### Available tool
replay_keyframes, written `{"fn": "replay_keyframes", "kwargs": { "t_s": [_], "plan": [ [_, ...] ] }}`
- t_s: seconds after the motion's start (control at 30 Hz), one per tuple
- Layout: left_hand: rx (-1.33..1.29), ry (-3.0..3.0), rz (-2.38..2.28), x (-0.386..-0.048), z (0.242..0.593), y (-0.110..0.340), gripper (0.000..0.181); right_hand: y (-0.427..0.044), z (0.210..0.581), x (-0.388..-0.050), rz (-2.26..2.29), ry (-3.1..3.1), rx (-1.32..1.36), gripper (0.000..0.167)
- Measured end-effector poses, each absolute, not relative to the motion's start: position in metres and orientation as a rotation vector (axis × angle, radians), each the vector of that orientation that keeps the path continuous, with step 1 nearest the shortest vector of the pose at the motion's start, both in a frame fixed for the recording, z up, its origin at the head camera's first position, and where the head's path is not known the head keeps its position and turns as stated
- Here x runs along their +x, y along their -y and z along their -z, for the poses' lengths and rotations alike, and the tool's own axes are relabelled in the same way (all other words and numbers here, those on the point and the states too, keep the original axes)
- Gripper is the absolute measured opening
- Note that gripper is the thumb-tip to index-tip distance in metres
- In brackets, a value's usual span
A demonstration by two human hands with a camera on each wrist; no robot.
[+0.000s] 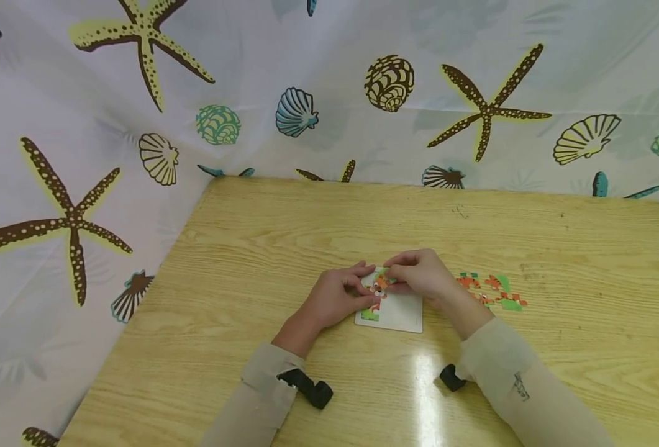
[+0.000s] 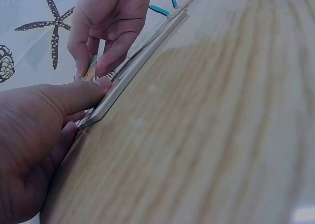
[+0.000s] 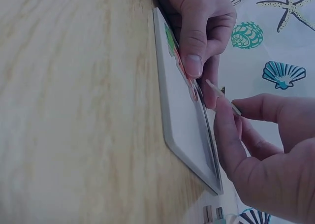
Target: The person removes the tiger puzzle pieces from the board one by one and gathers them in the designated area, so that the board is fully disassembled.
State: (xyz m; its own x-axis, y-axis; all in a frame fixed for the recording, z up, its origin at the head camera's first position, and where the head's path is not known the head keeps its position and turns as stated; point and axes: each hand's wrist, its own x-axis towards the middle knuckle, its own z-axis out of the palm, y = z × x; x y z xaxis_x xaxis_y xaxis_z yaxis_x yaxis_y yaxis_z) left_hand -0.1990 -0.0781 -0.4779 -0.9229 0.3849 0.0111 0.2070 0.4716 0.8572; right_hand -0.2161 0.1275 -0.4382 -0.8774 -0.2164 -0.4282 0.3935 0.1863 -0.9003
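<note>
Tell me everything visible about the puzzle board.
The puzzle board is a thin, squarish white panel with rounded corners, material unclear. It lies flat on the wooden table. Green and orange pieces line its left side; the rest is mostly bare. The left hand holds its left side; the right hand pinches another piece above it.

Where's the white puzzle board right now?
In the head view, the white puzzle board lies on the wooden table right of centre, left of the loose puzzle pieces.

Two hands [image 1: 335, 295], two beige sleeves [image 1: 251, 400], two black wrist cameras [image 1: 320, 395], one white square board [image 1: 404, 313], several orange-and-green puzzle pieces [image 1: 512, 303], one wood-grain counter [image 1: 307, 217]
</note>
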Motion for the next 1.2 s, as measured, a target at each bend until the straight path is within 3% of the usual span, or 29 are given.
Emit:
{"fn": "replay_keyframes", "kwargs": {
  "t_s": [1.2],
  "plan": [
    [0.511,-2.525,-1.451,-0.199,0.479,0.079,0.017,-0.138,0.439,-0.202,1.770,-2.056,0.217,0.029]
  ]
}}
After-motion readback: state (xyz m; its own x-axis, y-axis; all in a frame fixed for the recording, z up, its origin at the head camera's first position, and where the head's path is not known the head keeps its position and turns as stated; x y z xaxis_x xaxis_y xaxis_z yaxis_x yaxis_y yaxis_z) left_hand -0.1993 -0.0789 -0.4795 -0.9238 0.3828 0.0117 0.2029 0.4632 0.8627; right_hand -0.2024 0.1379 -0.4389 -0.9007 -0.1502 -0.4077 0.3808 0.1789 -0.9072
